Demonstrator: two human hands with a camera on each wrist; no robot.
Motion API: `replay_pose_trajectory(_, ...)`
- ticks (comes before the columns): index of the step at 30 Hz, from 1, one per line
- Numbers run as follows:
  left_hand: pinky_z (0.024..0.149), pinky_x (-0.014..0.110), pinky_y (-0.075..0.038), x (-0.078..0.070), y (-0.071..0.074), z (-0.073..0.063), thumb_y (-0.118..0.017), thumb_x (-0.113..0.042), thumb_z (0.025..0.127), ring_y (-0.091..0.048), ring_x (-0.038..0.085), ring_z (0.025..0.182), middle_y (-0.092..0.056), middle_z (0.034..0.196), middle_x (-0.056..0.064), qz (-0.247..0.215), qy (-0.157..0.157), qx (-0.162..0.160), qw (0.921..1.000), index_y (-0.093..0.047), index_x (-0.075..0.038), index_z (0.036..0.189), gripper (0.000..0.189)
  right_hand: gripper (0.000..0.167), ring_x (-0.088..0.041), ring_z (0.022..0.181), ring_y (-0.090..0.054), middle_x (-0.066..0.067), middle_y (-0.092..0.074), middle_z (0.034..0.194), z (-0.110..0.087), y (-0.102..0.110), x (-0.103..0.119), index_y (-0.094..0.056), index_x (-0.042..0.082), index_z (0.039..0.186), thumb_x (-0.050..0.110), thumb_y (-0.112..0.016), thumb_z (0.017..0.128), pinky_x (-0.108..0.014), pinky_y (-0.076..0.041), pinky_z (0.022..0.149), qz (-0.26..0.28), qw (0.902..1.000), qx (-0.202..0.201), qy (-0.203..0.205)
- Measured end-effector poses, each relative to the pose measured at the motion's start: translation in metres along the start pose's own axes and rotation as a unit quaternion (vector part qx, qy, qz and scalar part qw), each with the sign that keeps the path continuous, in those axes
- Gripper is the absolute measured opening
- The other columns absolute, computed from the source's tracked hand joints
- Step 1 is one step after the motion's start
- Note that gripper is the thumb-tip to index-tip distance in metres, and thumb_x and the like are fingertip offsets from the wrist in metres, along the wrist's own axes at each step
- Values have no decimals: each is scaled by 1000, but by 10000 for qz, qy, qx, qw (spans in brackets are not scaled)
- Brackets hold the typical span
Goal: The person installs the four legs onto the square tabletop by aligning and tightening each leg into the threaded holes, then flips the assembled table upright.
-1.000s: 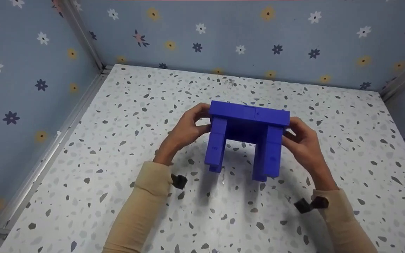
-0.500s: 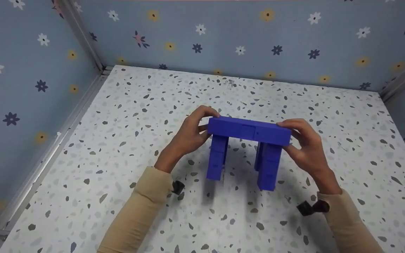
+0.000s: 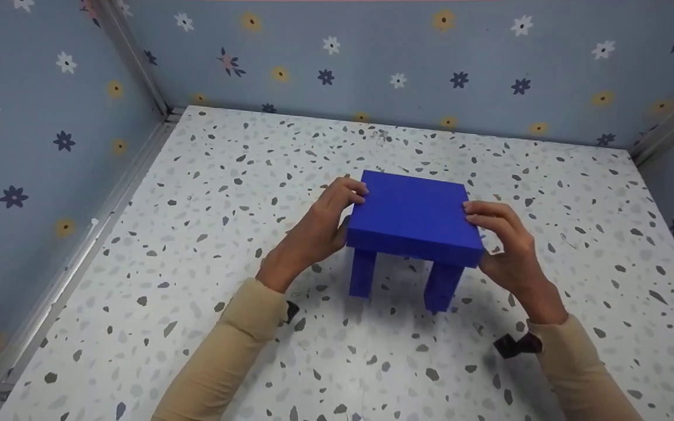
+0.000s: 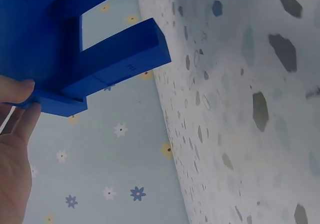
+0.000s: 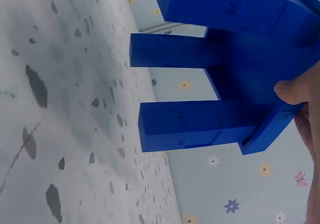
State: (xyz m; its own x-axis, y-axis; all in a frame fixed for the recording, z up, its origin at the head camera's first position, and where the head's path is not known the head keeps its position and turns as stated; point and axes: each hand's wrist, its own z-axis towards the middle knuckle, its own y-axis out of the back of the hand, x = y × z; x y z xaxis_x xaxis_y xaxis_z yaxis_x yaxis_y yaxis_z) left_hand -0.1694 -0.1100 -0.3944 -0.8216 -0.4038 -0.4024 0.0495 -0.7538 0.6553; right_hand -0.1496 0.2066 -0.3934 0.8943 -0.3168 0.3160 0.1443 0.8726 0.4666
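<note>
A small blue toy table (image 3: 413, 210), with a square top and block legs, is held up between both hands, top upward and tilted toward the head camera. My left hand (image 3: 316, 228) grips the left edge, fingers over the top and thumb beneath. On the opposite edge my right hand (image 3: 509, 248) has the same kind of hold; its thumb (image 5: 292, 90) presses the underside in the right wrist view. Embossed marks show on a leg (image 4: 120, 59) in the left wrist view. The leg ends hang above the speckled surface in both wrist views.
The white speckled tabletop (image 3: 226, 362) spreads beneath the hands. Blue flowered panels (image 3: 372, 58) stand at the back and sides, with a metal frame rail (image 3: 138, 58) at the back left corner. Small black pieces (image 3: 518, 345) sit at the right cuff.
The toy table has been tipped so that its upper face, earlier unseen, now faces the camera. The fingers of both hands have come over onto the top.
</note>
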Motion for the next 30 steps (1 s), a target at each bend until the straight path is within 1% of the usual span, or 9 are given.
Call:
replay_pose_trajectory(3,109,27,-38,-1,0,-1,-54,14,85,-45,22,126,-45,127,12,629,-149,160,9978,-45,-3,112,33,33,-28,119,-55,-26,-55,114,-7,1,-5,-58,-9,107,21,-63,92,-23,-43,103,-179,9996,187,135)
replay_pose_trajectory(5,109,27,-38,-1,0,-2,-55,13,84,-45,22,126,-45,127,13,921,-219,254,9952,-45,-3,112,33,34,-28,120,-54,-26,-55,116,-11,0,-8,-57,-8,108,21,-63,92,-24,-42,105,-275,9989,317,205)
replay_pose_trajectory(9,106,27,-40,-2,-2,-3,-54,10,86,-45,23,123,-44,126,13,1311,-367,405,9899,-44,-2,110,28,33,-28,122,-52,-24,-53,119,-17,0,-12,-57,-5,111,22,-61,93,-25,-40,107,-488,9970,516,316)
replay_pose_trajectory(12,104,28,-42,-1,-4,-4,-52,9,88,-45,23,120,-43,124,12,1500,-424,512,9864,-43,-2,109,25,32,-28,123,-52,-24,-53,120,-18,1,-14,-57,-4,112,22,-59,94,-25,-39,108,-628,9956,582,383)
replay_pose_trajectory(16,102,29,-43,2,-7,-4,-51,9,89,-45,23,117,-43,122,12,1515,-435,555,9859,-43,-2,109,24,27,-30,121,-53,-25,-54,119,-20,-2,-17,-57,-5,110,16,-58,94,-24,-40,107,-672,9951,533,497)
replay_pose_trajectory(19,100,30,-43,4,-9,-4,-52,11,87,-46,24,115,-44,120,13,1491,-437,531,9864,-44,-1,109,26,23,-31,120,-54,-26,-55,118,-22,-5,-20,-58,-5,108,13,-57,94,-23,-40,106,-721,9947,485,549)
replay_pose_trajectory(23,99,29,-44,7,-12,-5,-53,12,86,-46,24,113,-44,120,12,1536,-423,567,9856,-44,-1,108,28,22,-32,119,-54,-26,-55,117,-26,-9,-21,-58,-5,107,13,-55,95,-22,-40,106,-814,9942,464,520)
replay_pose_trajectory(30,99,29,-43,9,-13,-6,-53,13,85,-45,23,114,-43,121,11,1450,-318,608,9871,-44,-2,109,30,21,-32,119,-53,-26,-54,118,-29,-12,-24,-58,-5,107,10,-54,94,-23,-40,106,-796,9944,533,457)
